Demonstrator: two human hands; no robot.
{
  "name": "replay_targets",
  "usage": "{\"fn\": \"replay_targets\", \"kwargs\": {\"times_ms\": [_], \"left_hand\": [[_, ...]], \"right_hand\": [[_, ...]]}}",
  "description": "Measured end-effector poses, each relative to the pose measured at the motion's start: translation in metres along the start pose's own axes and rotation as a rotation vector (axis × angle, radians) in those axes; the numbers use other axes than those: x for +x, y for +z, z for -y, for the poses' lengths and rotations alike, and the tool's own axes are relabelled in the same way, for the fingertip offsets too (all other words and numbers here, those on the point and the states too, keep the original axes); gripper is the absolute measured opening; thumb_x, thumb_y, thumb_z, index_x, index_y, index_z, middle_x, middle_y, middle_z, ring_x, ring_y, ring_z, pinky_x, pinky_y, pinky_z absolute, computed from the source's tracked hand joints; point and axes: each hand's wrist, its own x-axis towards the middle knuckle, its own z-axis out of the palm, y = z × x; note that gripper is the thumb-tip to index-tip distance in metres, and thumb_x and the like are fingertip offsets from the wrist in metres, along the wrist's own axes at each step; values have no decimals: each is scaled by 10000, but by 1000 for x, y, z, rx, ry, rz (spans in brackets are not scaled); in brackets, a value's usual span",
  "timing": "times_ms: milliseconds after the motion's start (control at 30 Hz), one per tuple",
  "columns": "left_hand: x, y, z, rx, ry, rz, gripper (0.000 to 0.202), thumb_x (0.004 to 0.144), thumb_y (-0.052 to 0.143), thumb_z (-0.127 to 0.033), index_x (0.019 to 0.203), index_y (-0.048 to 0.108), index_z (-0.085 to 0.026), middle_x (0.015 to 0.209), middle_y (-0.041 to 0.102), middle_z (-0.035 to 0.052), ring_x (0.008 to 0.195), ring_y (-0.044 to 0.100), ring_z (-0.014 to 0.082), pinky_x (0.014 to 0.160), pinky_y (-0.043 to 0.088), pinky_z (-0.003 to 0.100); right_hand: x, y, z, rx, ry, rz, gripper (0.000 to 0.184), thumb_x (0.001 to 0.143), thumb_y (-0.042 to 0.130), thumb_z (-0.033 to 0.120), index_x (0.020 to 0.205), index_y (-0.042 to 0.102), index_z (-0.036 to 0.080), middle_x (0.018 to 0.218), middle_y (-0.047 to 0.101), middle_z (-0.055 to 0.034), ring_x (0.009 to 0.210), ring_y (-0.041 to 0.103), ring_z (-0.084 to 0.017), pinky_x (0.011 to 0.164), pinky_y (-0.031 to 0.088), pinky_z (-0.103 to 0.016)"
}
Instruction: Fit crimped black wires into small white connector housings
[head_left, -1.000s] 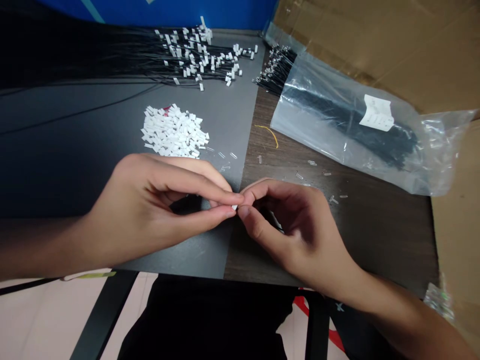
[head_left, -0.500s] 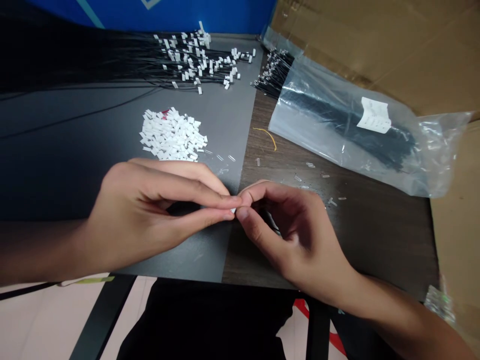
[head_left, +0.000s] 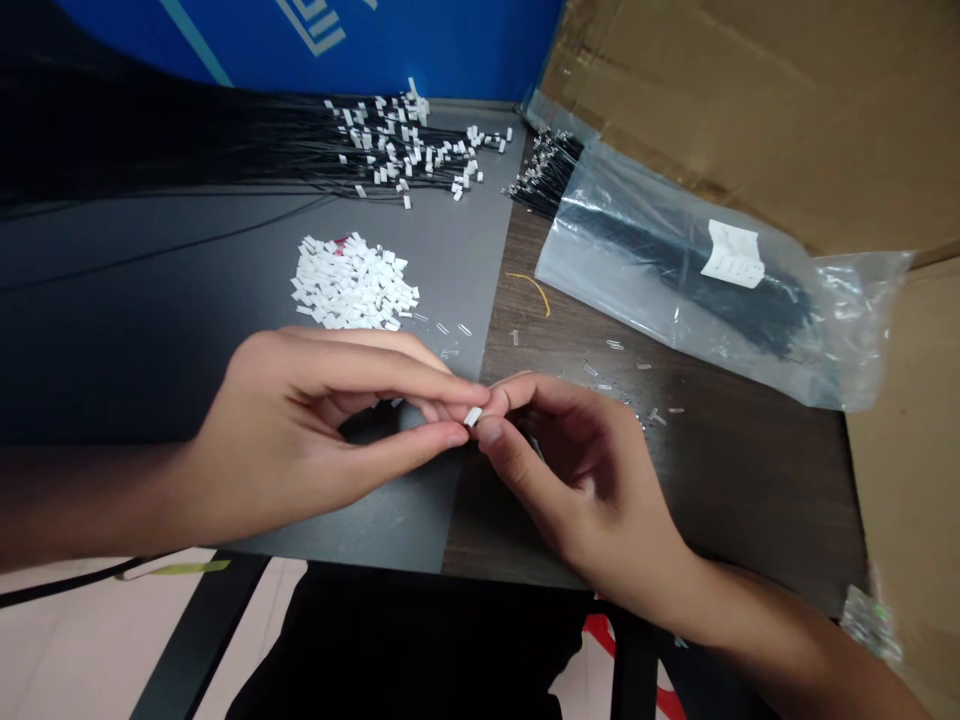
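Currently, I read the left hand (head_left: pixel 330 430) pinching a white connector housing (head_left: pixel 472 417) between thumb and forefinger; the right hand (head_left: pixel 585 470) is curled closed against it, its grip hidden. Farther out lie a heap of loose housings (head_left: pixel 352 285), black wires with housings (head_left: pixel 397 150), and a bagged wire bundle (head_left: pixel 675 250).
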Motion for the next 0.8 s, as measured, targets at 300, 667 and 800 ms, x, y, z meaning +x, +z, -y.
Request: {"fn": "replay_targets", "kwargs": {"times_ms": [300,667,800], "left_hand": [[3,0,6,17,104,14,286,1033,1031,-142,1088,1041,-423,1017,1001,-41,831,927,183,764,721,288],[16,-5,6,-237,-51,5,130,961,1014,-130,998,1013,-254,959,961,42,878,929,185,796,736,201],[39,-24,5,-519,-178,-116,190,905,1121,-245,1006,961,-232,1030,973,42,924,927,195,894,784,275]], "right_hand": [[-1,3,-4,-3,-35,-35,197,1075,1039,275,997,860,250,937,864,-26,868,783,-213,806,633,-324],[-4,12,-3,-230,-252,-147,99,1193,820,220,1104,861,237,943,889,-11,833,827,-164,785,660,-259],[-12,10,1,-448,-385,-89,164,1208,723,177,1253,872,228,981,882,-17,852,849,-167,768,659,-271]]}}
